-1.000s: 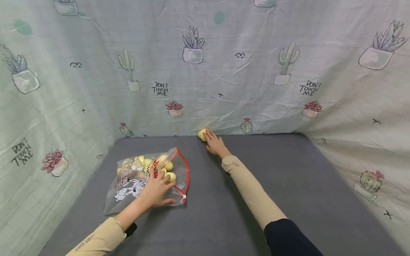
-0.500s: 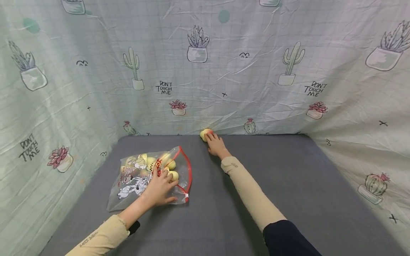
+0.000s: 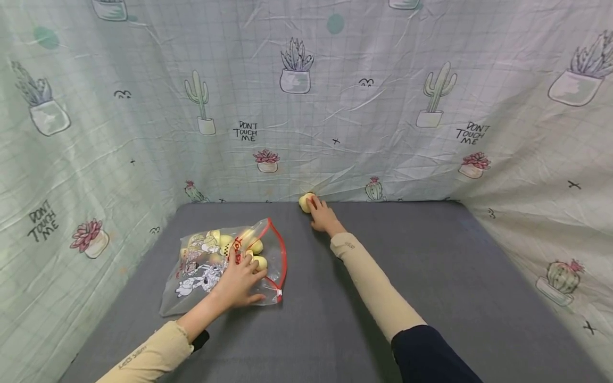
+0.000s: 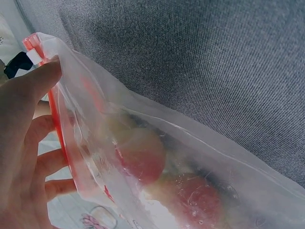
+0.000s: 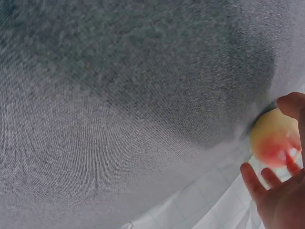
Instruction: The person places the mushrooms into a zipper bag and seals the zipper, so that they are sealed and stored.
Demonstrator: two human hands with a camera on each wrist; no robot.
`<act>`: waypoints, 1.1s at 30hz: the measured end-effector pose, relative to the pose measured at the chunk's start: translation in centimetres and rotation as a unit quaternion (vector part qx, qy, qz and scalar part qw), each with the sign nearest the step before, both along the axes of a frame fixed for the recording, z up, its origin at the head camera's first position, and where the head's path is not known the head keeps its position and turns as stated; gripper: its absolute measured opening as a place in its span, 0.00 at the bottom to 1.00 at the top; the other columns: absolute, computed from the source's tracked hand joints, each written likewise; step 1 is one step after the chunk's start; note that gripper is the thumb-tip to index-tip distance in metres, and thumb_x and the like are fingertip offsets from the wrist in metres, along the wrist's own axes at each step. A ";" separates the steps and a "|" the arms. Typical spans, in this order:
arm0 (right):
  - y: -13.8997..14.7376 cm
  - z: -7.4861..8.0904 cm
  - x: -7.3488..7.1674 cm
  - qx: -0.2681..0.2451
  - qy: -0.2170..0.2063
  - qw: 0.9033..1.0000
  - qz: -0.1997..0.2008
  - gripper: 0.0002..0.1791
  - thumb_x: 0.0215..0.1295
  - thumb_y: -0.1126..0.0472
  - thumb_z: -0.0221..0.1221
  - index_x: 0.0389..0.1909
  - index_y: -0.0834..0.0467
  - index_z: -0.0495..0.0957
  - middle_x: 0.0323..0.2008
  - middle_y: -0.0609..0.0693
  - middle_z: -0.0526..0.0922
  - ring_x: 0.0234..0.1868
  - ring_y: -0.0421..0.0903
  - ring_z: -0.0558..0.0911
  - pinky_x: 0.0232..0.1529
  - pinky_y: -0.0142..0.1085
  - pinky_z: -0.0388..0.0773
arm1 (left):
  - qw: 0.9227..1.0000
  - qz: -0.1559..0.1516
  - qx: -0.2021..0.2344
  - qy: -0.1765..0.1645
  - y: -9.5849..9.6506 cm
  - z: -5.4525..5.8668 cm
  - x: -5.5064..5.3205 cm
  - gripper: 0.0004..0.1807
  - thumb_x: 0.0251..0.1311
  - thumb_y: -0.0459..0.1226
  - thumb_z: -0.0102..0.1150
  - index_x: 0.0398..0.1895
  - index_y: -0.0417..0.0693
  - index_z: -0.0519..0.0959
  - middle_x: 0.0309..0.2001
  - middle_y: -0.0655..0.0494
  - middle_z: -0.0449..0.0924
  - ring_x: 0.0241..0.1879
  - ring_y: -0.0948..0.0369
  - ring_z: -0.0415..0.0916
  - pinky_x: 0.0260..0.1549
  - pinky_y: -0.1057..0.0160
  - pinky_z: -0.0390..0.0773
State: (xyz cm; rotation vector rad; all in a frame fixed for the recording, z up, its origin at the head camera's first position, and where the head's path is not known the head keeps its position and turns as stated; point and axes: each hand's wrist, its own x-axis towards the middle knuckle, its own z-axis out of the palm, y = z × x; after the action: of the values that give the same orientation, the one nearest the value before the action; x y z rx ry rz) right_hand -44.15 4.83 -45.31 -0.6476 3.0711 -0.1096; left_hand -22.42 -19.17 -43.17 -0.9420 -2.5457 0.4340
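At the table's back edge, a yellow peach with a red blush [image 5: 271, 143] sits against the cloth. My right hand [image 3: 323, 217] reaches it, thumb and a fingertip right at its surface, while other fingers stick out straight beside it in the right wrist view. On the left lies a clear zip bag [image 3: 174, 298] with red trim and cartoon prints. Several yellow and reddish fruits [image 4: 143, 155] show through its plastic. My left hand [image 3: 239, 282] rests over the bag's mouth with fingers spread; its thumb touches the edge near the white slider [image 4: 34, 56].
The grey tabletop [image 3: 421, 276] spreads under both arms. A pale cloth [image 3: 364, 117] printed with cacti and lettering hangs behind it and along both sides.
The view has shifted slightly. My right fingers have shifted a little on the peach, which stays at the back edge. The left hand stays on the bag.
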 end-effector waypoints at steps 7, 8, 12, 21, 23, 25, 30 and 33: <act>-0.1 -0.2 0.2 0.005 0.063 0.998 0.008 0.37 0.58 0.60 0.55 0.67 0.56 0.50 0.64 0.59 0.51 0.59 0.57 0.61 0.48 0.46 0.71 | 1.000 0.003 -0.005 -0.005 0.1 0.1 0.2 0.32 0.36 0.64 0.58 0.43 0.57 0.76 0.37 0.53 0.74 0.45 0.51 0.69 0.49 0.31 0.56; -0.1 -0.2 0.2 -0.004 0.064 0.998 0.010 0.36 0.58 0.61 0.55 0.66 0.58 0.50 0.64 0.60 0.50 0.59 0.57 0.61 0.48 0.46 0.71 | 1.000 0.002 -0.005 -0.004 0.2 0.2 0.2 0.32 0.36 0.65 0.58 0.43 0.57 0.76 0.37 0.53 0.74 0.45 0.51 0.69 0.49 0.31 0.56; 0.0 -0.3 0.3 -0.039 0.062 0.997 0.019 0.34 0.57 0.64 0.54 0.64 0.62 0.53 0.67 0.63 0.46 0.61 0.60 0.59 0.49 0.46 0.71 | 1.000 -0.001 -0.003 -0.002 0.1 0.1 0.2 0.32 0.36 0.65 0.58 0.43 0.57 0.76 0.36 0.54 0.74 0.45 0.51 0.69 0.48 0.31 0.57; 0.2 -0.7 0.4 0.012 0.119 0.992 0.038 0.29 0.57 0.62 0.55 0.60 0.61 0.58 0.61 0.63 0.58 0.56 0.59 0.63 0.48 0.47 0.72 | 1.000 -0.005 -0.001 0.004 0.1 -0.1 0.1 0.31 0.36 0.64 0.58 0.43 0.57 0.76 0.36 0.54 0.74 0.44 0.51 0.69 0.48 0.31 0.57; 0.3 -0.7 0.5 0.032 0.141 0.989 0.040 0.28 0.58 0.61 0.54 0.60 0.60 0.59 0.58 0.61 0.60 0.55 0.59 0.64 0.47 0.46 0.72 | 1.000 -0.005 -0.001 0.005 0.1 -0.1 0.1 0.31 0.36 0.64 0.58 0.42 0.58 0.76 0.36 0.54 0.74 0.44 0.51 0.69 0.48 0.31 0.58; 0.4 -0.8 0.6 0.049 0.167 0.984 0.048 0.27 0.59 0.62 0.54 0.60 0.59 0.60 0.56 0.60 0.63 0.55 0.58 0.64 0.46 0.46 0.72 | 1.000 -0.005 -0.002 0.007 0.1 -0.1 0.1 0.31 0.36 0.64 0.58 0.42 0.58 0.76 0.36 0.54 0.74 0.44 0.52 0.69 0.48 0.31 0.58; 0.7 -0.9 1.1 0.079 0.232 0.967 0.075 0.22 0.60 0.65 0.53 0.57 0.59 0.64 0.54 0.58 0.66 0.53 0.55 0.67 0.48 0.44 0.71 | 1.000 -0.005 -0.006 0.015 0.1 -0.1 0.3 0.31 0.36 0.65 0.58 0.42 0.58 0.76 0.35 0.54 0.74 0.43 0.52 0.69 0.48 0.31 0.58; 0.9 -1.0 1.2 0.082 0.250 0.961 0.079 0.21 0.60 0.64 0.53 0.55 0.58 0.66 0.54 0.58 0.67 0.54 0.55 0.67 0.51 0.46 0.69 | 1.000 -0.002 -0.010 0.016 0.2 0.1 0.5 0.31 0.37 0.64 0.58 0.42 0.58 0.76 0.35 0.54 0.74 0.43 0.52 0.69 0.49 0.31 0.57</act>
State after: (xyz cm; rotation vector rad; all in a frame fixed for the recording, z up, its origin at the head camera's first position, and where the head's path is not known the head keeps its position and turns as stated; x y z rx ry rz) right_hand -42.96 5.73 -46.33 -1.0499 3.4189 0.3622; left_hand -21.91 -18.96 -43.10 -0.9398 -2.5139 0.4691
